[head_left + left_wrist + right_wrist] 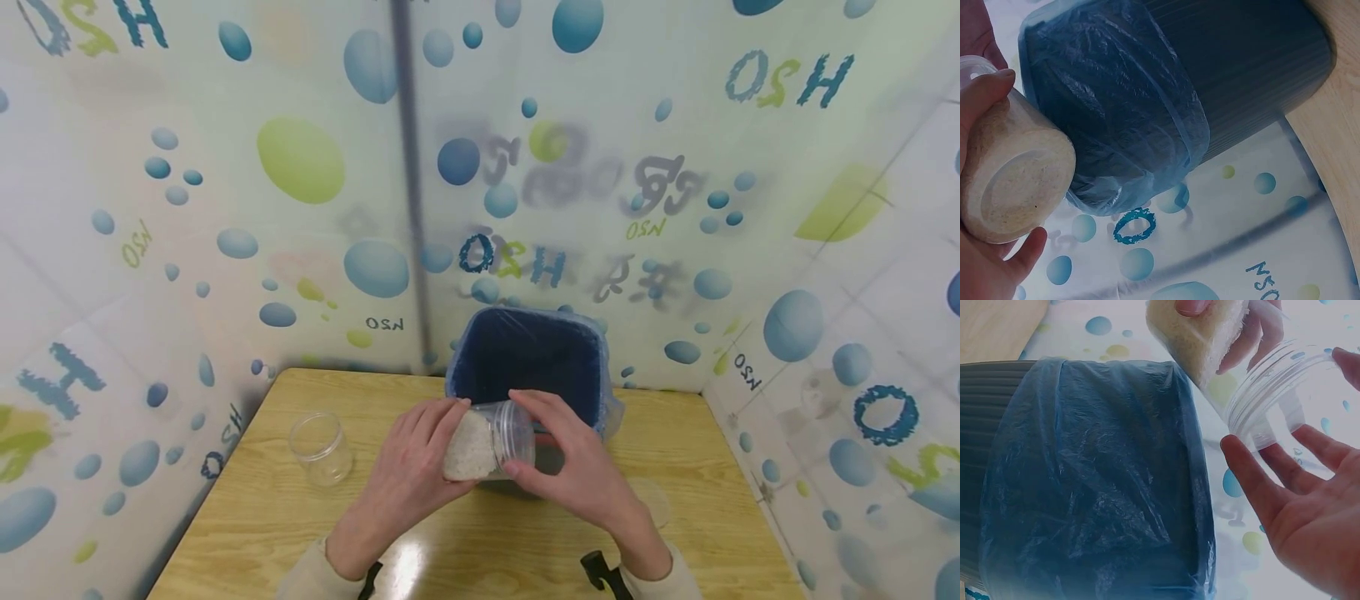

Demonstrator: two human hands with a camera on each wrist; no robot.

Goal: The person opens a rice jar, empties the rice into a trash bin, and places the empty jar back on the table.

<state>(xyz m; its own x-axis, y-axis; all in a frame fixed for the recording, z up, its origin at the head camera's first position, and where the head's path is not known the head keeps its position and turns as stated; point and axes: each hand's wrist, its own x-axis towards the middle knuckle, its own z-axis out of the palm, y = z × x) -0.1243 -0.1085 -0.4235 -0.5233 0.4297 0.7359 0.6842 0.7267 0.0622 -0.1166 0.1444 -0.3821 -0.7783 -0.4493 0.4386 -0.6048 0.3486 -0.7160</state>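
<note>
Back wall (487, 75): pale covering printed with blue and green spots and large letters. A dark vertical strip (408, 167) runs down it, left of centre. Grey smudges (562, 179) beside it may be lettering, too blurred to read. Left wall (82, 275) and right wall (900, 308): similar print. Table (240, 517): yellowish wood-grain top, bright glare (407, 567) at the near side.

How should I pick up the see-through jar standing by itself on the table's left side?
I'd wrap fingers and thumb round the jar, just below its rim, coming from the right, where the left hand is. It looks upright, its wall is round, and bare table beside it leaves room.
</note>
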